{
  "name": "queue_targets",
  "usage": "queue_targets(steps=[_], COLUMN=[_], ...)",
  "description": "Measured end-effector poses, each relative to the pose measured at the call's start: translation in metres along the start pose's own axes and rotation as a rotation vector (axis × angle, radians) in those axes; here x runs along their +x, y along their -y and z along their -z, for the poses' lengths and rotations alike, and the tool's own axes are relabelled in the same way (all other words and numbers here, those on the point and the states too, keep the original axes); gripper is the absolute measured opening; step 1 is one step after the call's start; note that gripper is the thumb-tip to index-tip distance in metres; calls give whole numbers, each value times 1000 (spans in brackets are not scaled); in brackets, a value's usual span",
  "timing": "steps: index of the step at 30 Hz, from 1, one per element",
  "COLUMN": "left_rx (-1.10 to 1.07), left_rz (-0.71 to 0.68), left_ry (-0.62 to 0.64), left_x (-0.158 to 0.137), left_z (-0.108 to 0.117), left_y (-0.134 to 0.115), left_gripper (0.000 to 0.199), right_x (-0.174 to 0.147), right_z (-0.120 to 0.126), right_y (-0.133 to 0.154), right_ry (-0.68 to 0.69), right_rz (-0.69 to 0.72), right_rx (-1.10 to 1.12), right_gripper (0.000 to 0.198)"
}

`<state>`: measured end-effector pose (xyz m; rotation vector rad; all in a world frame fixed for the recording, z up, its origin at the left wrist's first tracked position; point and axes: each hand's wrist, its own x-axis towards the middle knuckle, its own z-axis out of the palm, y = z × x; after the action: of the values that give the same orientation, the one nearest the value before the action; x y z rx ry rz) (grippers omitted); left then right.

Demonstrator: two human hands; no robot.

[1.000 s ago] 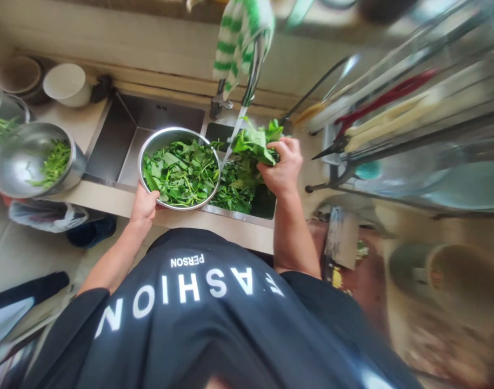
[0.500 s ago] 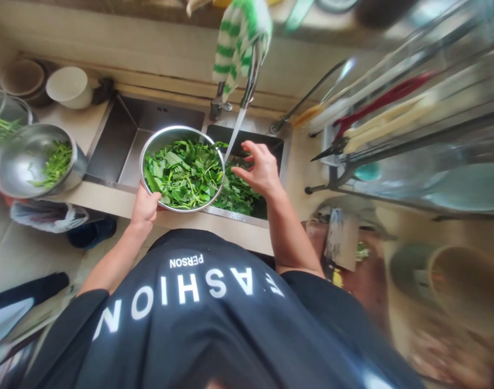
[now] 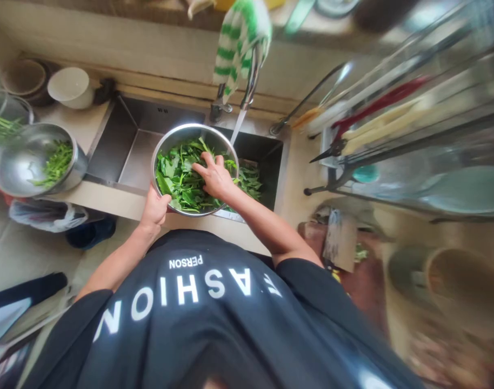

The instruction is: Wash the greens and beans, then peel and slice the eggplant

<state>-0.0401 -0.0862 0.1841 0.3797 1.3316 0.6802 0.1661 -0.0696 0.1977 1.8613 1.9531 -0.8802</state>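
My left hand [image 3: 155, 209] is closed on the near left rim of a round metal bowl [image 3: 190, 133], which sits over the sink divider. Green leafy vegetables [image 3: 174, 175] fill much of the bowl. Inside it, my right hand [image 3: 215, 175] lies on the leaves with its fingers spread; the fingertips are partly among the greens. More leafy greens [image 3: 250, 181] lie in the right sink basin [image 3: 274, 172], partly hidden by the bowl and my forearm. Water [image 3: 238, 124] runs from the faucet [image 3: 253, 81] just beyond the bowl's far right rim.
The left basin [image 3: 137, 154] is beside the bowl. Farther left stand another metal bowl [image 3: 12, 162] with cut greens and a white bowl [image 3: 69, 87]. A striped cloth [image 3: 231, 51] hangs over the faucet. On the right is a dish rack [image 3: 352, 170] with utensils, and a cleaver [image 3: 343, 243] lies below it.
My right hand has moved left from above the right basin into the bowl, onto the leaves. The bowl and my left hand have shifted slightly right.
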Motion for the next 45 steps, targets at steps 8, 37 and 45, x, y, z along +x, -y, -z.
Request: queue_targets(steps=[8, 37, 45], left_rx=[-22, 30, 61], left_rz=[243, -104, -232], left_ry=[-26, 102, 120], left_x=[4, 18, 8], left_z=[0, 1, 1], left_y=[2, 35, 27], left_gripper=[79, 66, 76], right_x=[1, 7, 12], right_z=[9, -10, -9], right_y=[-21, 41, 12], right_ry=[-243, 86, 161], right_rz=[36, 195, -98], right_rx=[160, 28, 112], right_gripper=[33, 48, 121])
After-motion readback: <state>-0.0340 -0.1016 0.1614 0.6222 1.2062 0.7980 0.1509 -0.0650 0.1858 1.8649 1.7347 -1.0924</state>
